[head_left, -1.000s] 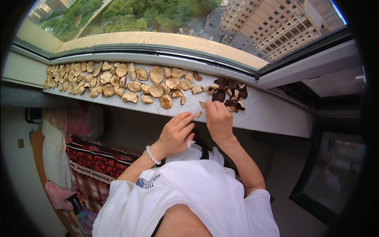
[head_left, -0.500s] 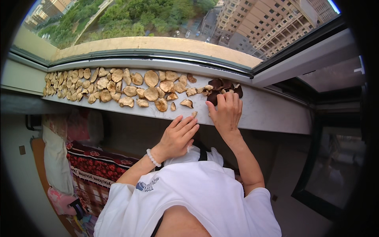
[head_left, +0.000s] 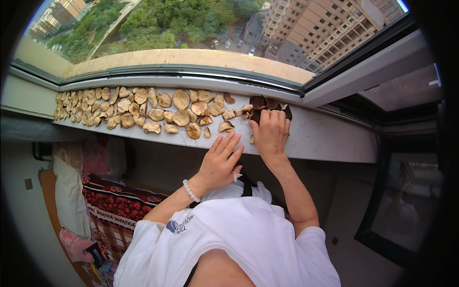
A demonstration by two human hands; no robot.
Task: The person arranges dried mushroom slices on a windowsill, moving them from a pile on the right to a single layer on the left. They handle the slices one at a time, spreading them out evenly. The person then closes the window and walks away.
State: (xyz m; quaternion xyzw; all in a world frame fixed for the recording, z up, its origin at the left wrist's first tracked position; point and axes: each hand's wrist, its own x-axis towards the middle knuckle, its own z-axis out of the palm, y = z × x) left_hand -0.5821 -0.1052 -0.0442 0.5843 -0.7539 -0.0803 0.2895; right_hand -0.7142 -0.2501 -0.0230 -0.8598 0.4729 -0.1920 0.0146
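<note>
Pale tan dried slices (head_left: pixel 180 99), curled at their rims, lie in loose rows along the white window sill (head_left: pixel 325 136). My left hand (head_left: pixel 219 156) rests palm down at the sill's front edge, its fingers stretched out and holding nothing. Just beyond its fingertips lies a curled slice (head_left: pixel 225 126). My right hand (head_left: pixel 271 133) reaches onto several dark brown, curved, shell-like pieces (head_left: pixel 259 102) at the right end of the rows. Its fingers bend down over them, with the tips hidden; what they grip does not show. A small pale piece (head_left: pixel 252 139) sits beside the right thumb.
Behind the sill runs the window frame (head_left: pixel 191 79), with trees and buildings far below. An opened window sash (head_left: pixel 368 71) stands at the right. Under the sill at left are a red patterned cloth (head_left: pixel 119 198) and a hanging white cloth (head_left: pixel 69 196).
My left hand has turned slightly, moving right, with its fingers more spread. The right hand's fingers have dipped lower over the dark pieces. A small pale piece now shows near the right thumb.
</note>
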